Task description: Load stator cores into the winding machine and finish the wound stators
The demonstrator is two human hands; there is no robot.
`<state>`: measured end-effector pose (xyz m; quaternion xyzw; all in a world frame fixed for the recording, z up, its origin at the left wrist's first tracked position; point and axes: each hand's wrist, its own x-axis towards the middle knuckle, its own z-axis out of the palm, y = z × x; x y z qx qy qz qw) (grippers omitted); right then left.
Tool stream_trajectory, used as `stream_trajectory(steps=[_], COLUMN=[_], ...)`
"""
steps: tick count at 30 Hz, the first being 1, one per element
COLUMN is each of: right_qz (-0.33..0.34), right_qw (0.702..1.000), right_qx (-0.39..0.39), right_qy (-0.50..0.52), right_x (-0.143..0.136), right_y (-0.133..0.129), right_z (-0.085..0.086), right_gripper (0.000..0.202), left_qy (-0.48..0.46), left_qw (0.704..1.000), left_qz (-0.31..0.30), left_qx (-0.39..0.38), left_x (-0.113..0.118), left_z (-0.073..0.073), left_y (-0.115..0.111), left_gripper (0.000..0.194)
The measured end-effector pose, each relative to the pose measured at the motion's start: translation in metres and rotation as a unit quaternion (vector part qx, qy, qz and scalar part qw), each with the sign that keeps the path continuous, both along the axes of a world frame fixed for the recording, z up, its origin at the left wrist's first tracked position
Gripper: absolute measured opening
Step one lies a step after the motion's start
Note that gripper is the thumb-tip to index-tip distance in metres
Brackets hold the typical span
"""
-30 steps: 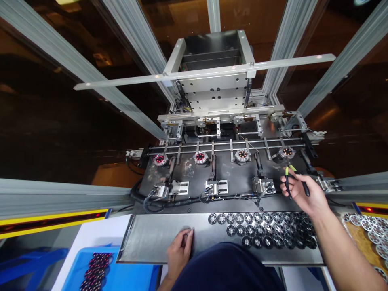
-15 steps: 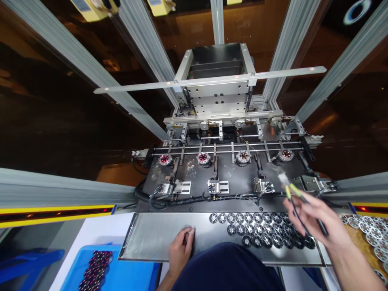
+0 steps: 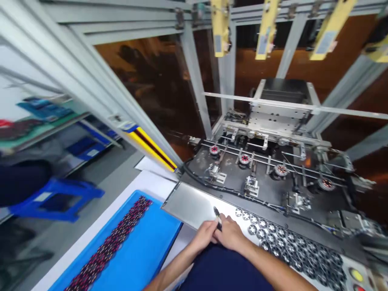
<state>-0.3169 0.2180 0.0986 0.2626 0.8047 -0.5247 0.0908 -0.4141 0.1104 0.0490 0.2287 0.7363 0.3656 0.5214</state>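
Observation:
My right hand (image 3: 232, 233) is closed around pliers (image 3: 216, 211), whose dark tip sticks up above the fingers; most of the tool is hidden. Against it, fingers curled, sits my left hand (image 3: 206, 234); what lies between its fingers I cannot make out. Both hands meet over the front edge of a flat metal tray (image 3: 190, 204). To their right, rows of small round metal-and-black parts (image 3: 271, 238) lie on the tray.
Left of the tray, a blue bin (image 3: 151, 246) holds a long band of dark red-flecked round parts (image 3: 112, 244). Behind stands a machine with several round fixtures (image 3: 244, 159). A yellow light curtain (image 3: 154, 149) and a blue stool (image 3: 57, 198) are at left.
The view has swung left. My right hand has come from over the machine's right side with the pliers down to the tray's front edge, beside my left hand.

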Motion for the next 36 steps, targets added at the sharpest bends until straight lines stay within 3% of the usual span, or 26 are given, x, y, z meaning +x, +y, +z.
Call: stream_trajectory(steps=[5, 9, 13, 16, 19, 22, 24, 26, 29, 32, 36], right_qz=[0.049, 0.106, 0.163, 0.177, 0.151, 0.143, 0.162, 0.181, 0.19, 0.191, 0.192], right_qw=[0.978, 0.956, 0.94, 0.927, 0.898, 0.865, 0.847, 0.834, 0.821, 0.817, 0.825], right_qx=[0.131, 0.197, 0.267, 0.33, 0.41, 0.471, 0.49, 0.502, 0.513, 0.515, 0.504], right_qy=[-0.152, -0.189, -0.134, -0.027, 0.052, 0.101, 0.125, 0.143, 0.162, 0.172, 0.169], right_x=[-0.009, -0.01, 0.004, 0.022, 0.025, 0.002, -0.02, -0.04, -0.057, -0.06, -0.06], right_y=[-0.012, -0.009, 0.016, 0.07, 0.153, 0.234, 0.27, 0.289, 0.298, 0.298, 0.299], right_z=[-0.015, -0.015, 0.008, 0.044, 0.077, 0.085, 0.074, 0.056, 0.03, 0.014, 0.006], right_gripper=[0.046, 0.044, 0.034, 0.028, 0.038, 0.037, 0.032, 0.03, 0.026, 0.025, 0.026], left_qy=[0.006, 0.085, 0.191, 0.274, 0.374, 0.472, 0.512, 0.533, 0.548, 0.557, 0.561], left_qw=[0.998, 0.992, 0.975, 0.954, 0.921, 0.872, 0.842, 0.814, 0.783, 0.762, 0.747], left_qz=[-0.038, -0.074, -0.106, -0.12, -0.102, -0.091, -0.129, -0.192, -0.27, -0.312, -0.344], left_qx=[-0.051, -0.053, -0.036, -0.008, 0.038, 0.087, 0.113, 0.128, 0.121, 0.103, 0.091], left_x=[-0.013, -0.023, -0.028, -0.05, -0.103, -0.167, -0.202, -0.225, -0.242, -0.251, -0.262], left_z=[-0.001, 0.003, 0.015, 0.044, 0.094, 0.139, 0.153, 0.149, 0.124, 0.099, 0.084], left_y=[0.0, 0.006, 0.009, 0.009, 0.026, 0.079, 0.128, 0.174, 0.218, 0.231, 0.232], left_gripper=[0.034, 0.032, 0.027, 0.018, 0.014, 0.031, 0.037, 0.047, 0.055, 0.051, 0.04])
